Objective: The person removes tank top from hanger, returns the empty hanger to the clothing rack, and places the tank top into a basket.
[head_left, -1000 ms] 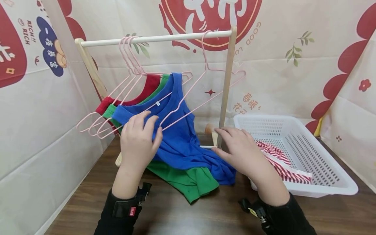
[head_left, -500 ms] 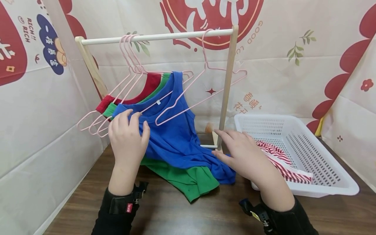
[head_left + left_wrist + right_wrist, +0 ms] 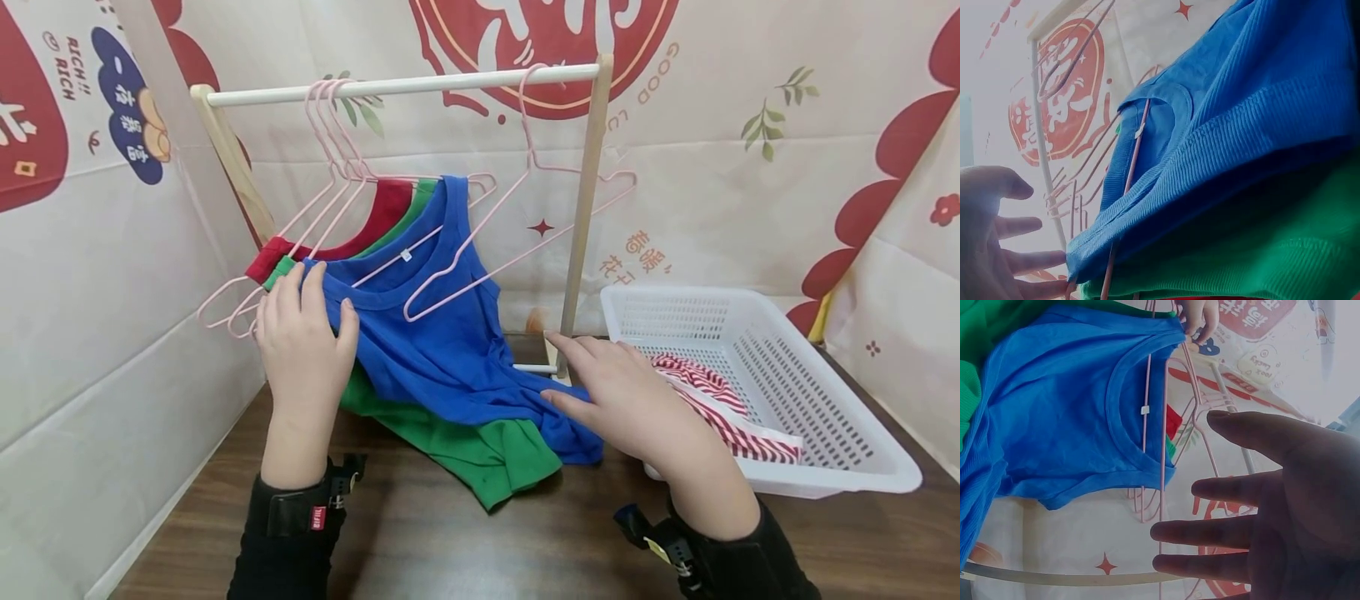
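A blue tank top (image 3: 435, 342) hangs on a pink hanger, in front of a green garment (image 3: 487, 458) and a red one (image 3: 386, 218) on hangers of the same kind. My left hand (image 3: 300, 367) is at the blue top's left shoulder. In the left wrist view its fingers (image 3: 1038, 261) are spread and fairly straight, two tips right at the strap edge. My right hand (image 3: 630, 396) hovers near the rack's right post with fingers extended, holding nothing. A bare pink hanger (image 3: 498, 272) hangs at the right end of the rail, its lower corner overlapping the blue top.
The small rack has a white rail (image 3: 450, 82) and wooden posts (image 3: 585, 200). To the right stands a white perforated basket (image 3: 847, 482) with a red-and-white striped garment (image 3: 701, 385) inside. All rest on a brown wooden table (image 3: 420, 542) before printed cloth walls.
My left hand has moved left, from beside the bare hanger's lower corner to the blue top's left shoulder. That hanger's corner has swung slightly. My right hand has barely moved.
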Demonstrator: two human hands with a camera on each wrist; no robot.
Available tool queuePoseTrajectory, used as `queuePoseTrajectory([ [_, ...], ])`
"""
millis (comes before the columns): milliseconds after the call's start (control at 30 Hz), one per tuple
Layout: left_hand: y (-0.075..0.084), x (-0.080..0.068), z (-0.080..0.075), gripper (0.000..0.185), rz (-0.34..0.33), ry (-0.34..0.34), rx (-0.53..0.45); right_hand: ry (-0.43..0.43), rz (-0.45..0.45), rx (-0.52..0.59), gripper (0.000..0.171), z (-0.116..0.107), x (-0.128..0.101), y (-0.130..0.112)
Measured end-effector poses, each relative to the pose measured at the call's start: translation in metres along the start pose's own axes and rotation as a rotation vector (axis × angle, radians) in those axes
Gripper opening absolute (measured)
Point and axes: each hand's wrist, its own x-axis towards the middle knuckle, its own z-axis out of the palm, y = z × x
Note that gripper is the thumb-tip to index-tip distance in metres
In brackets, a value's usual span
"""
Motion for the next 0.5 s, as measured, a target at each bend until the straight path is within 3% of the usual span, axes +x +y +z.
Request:
queuePoseTrajectory([
  [267, 0.0002, -0.0003, -0.0033, 0.050, -0.072, 0.014, 0.017, -0.011, -0.003, 0.019, 0.067, -0.0001, 0.0005, 0.0006],
  [500, -0.0001, 0.0000, -0.0079, 0.052, -0.136, -0.021, 0.058, -0.022, -0.010, 0.020, 0.069, 0.0009, 0.0007, 0.0006],
])
